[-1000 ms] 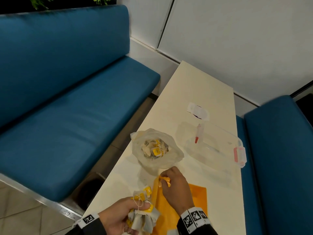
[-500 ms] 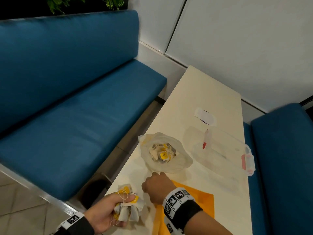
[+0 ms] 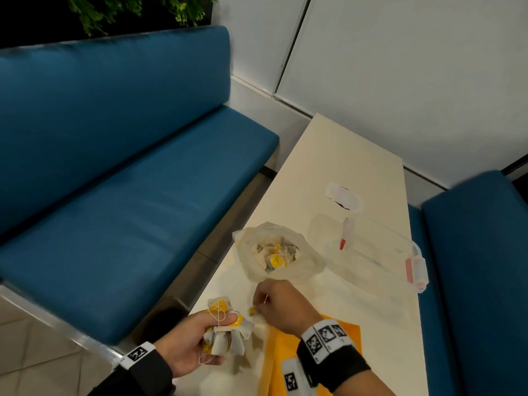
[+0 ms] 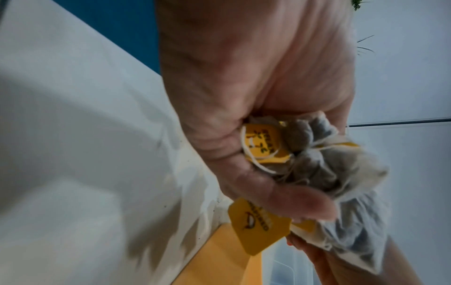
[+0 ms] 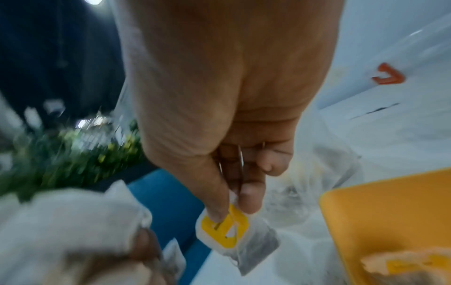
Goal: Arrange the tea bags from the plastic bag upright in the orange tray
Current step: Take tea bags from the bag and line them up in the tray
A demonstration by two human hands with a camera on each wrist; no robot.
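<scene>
Down at the near end of the table (image 3: 337, 167), the left hand (image 3: 188, 347) grips a bunch of tea bags (image 3: 225, 332), its fingers curled tight round their gathered tops so the pouches fan out below and yellow tags and white strings poke from the fist; in the left wrist view the thumb (image 4: 290, 200) lies pressed across the bundle. Just beside it, the right hand (image 3: 281, 305) pinches a single tea bag (image 5: 244, 243) by its yellow tag between thumb (image 5: 214, 194) and forefinger, the other fingers folded in, and the pouch dangles below the fingertips, clear of the bunch. The orange tray (image 3: 288, 367) sits directly under and behind the right wrist, touching neither hand; in the right wrist view a tea bag lies in its near corner. Beyond the right knuckles, close to them, the plastic bag (image 3: 303, 267) stands open with more tea bags heaped inside. A clear lidded container (image 3: 380, 252) rests to its right.
</scene>
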